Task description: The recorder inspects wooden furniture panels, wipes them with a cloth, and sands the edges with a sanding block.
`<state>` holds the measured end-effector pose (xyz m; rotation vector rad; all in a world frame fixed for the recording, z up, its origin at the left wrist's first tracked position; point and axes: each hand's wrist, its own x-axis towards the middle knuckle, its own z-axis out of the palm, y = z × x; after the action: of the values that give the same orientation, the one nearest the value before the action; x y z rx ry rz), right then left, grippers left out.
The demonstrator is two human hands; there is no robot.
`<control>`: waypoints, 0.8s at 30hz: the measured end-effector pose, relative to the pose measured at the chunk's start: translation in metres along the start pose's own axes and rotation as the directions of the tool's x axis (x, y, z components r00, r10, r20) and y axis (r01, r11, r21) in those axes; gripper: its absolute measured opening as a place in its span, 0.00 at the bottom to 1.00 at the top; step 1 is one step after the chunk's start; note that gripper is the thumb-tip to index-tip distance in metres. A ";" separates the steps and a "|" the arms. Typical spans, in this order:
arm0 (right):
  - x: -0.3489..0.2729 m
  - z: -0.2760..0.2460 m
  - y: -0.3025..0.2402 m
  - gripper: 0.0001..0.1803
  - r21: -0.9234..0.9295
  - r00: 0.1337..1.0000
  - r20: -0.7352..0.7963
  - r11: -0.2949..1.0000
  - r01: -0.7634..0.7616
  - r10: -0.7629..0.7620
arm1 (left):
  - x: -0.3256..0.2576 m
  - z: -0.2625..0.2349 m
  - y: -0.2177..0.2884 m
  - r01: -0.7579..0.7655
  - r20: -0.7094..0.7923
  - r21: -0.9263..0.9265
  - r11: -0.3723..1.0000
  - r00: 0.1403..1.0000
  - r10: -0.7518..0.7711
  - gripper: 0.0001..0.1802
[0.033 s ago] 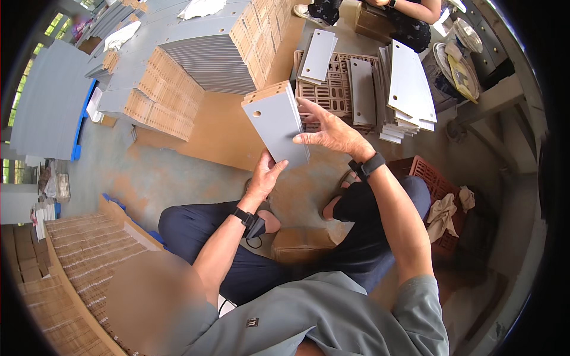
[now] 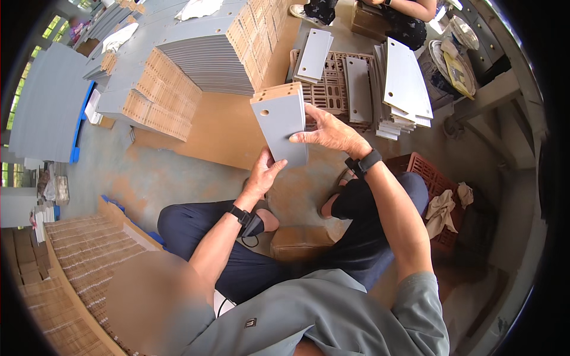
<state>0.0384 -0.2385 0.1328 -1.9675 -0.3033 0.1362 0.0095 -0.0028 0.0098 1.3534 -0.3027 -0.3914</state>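
A small stack of grey boards is held up in front of me, with tan wooden edges along its top and a round hole near its upper left corner. My left hand grips the stack's lower end, thumb on the front face. At the right edge, my right hand has its thumb on the front face and its fingers behind, partly hidden. Beyond the hands, similar grey boards lie on a brown plastic crate, and a taller pile of boards leans beside it.
Large stacks of grey boards stand at the back left on brown cardboard. Another person sits at the back right. A red crate with cloths stands at my right. A cardboard box lies between my feet.
The held stack has turned more upright and shifted slightly right. My right hand's fingers have moved from spread apart to in behind the stack's right edge.
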 end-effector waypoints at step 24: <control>0.010 -0.018 0.038 0.24 -0.033 0.839 -0.511 0.971 -0.236 0.186 | 0.072 -0.017 0.131 0.033 -0.172 0.504 0.863 0.983 0.063 0.32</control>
<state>0.0581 -0.2666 0.1056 -2.0451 0.2601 -0.2602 0.0948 0.0026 0.1342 1.8919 -0.2714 -0.1711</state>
